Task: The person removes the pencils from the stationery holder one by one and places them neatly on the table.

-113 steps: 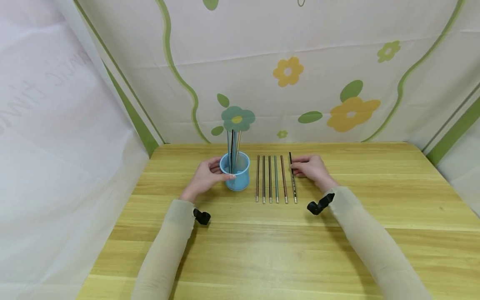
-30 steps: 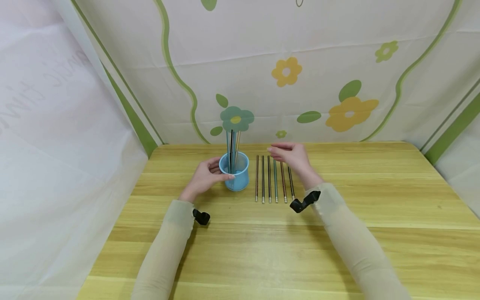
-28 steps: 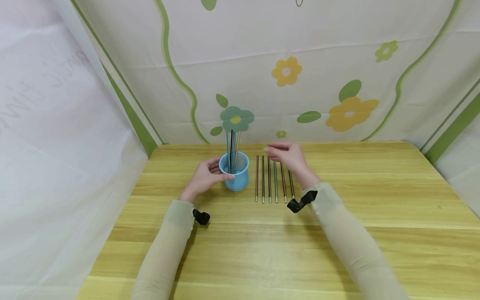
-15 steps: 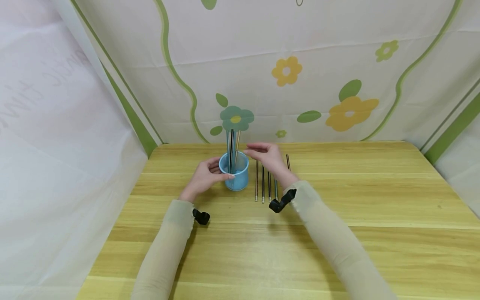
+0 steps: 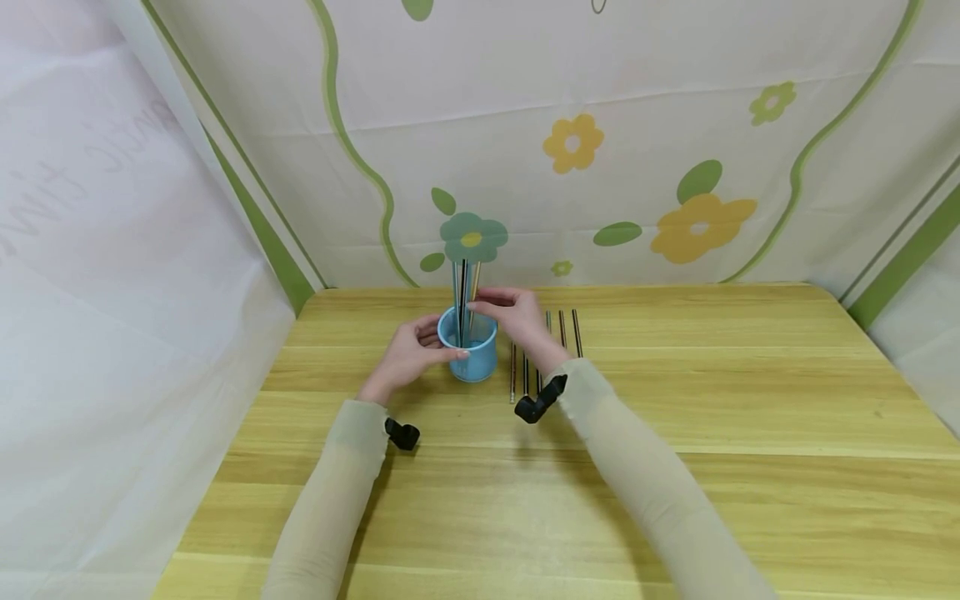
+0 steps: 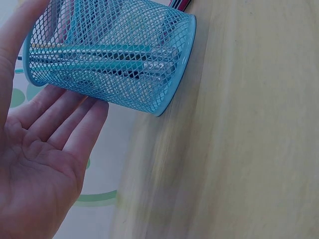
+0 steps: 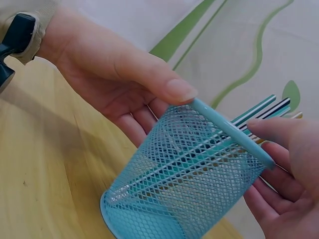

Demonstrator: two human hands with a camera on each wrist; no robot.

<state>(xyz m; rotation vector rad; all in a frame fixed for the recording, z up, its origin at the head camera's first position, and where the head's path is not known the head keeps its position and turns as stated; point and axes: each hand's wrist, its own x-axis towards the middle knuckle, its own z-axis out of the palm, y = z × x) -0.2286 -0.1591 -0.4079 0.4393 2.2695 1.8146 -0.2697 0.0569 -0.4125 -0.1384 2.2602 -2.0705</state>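
A light blue mesh pencil cup stands on the table, with several pencils leaning in it: blue, black-striped and yellowish. My left hand holds the cup from its left side, thumb on the front near the rim and fingers behind. In the left wrist view the fingers of the left hand lie against the mesh. At the cup's mouth my right hand has its thumb against or close to the pencils. Its thumb and index finger are apart in the right wrist view; no firm pinch shows.
A row of several pencils lies right of the cup, partly under my right hand and forearm. The wooden table meets a flower-print cloth behind. A black wrist camera hangs over the row.
My right hand let go of the black pencil at the row's right end, then moved left across the row to the pencils in the cup. The left hand and the cup stayed put.
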